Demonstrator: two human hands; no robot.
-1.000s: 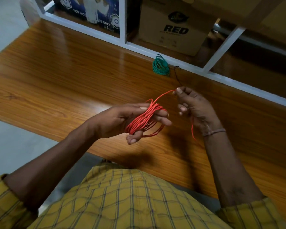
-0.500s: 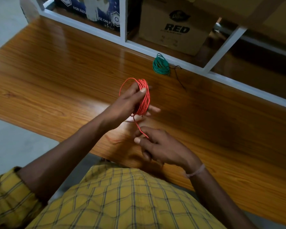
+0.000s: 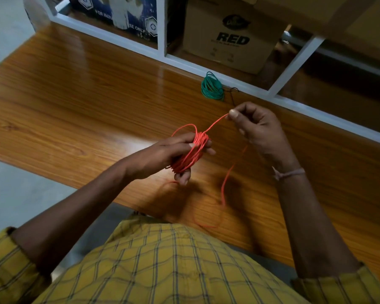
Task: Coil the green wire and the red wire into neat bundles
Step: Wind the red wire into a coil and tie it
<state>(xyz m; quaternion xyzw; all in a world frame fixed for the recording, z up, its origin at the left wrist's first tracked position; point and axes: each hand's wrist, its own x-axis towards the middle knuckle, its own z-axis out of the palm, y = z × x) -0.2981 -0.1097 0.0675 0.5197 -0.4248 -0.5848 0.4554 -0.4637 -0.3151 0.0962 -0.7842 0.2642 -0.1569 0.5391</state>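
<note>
The red wire [image 3: 190, 151] looks light, thin and springy, so judge it as something that will want to loosen off your fingers if the turns go slack; the best place to hold it seems to be across the whole bunch of loops, with the free strand taken close to the coil rather than far down its tail. Your left hand [image 3: 173, 154] sits above the near middle of the bench [image 3: 75, 102], fingers pointing right, and its grip is closed around the red coil, the loops wrapped over the fingers with the thumb side pressing them together. Your right hand [image 3: 257, 128] is raised just beyond and to the right of it, wrist bent, thumb and forefinger pinching the strand that runs taut from the coil up to your fingertips. Below that hand the loose remainder hangs down and curls toward the near edge of the bench, so there appears to be a fair length yet to wind. The green wire [image 3: 212, 88] lies already bundled at the far side of the bench, against the white frame [image 3: 239, 81], well apart from both hands. Keeping light tension on the pinched strand should let each turn lie flat beside the others.
</note>
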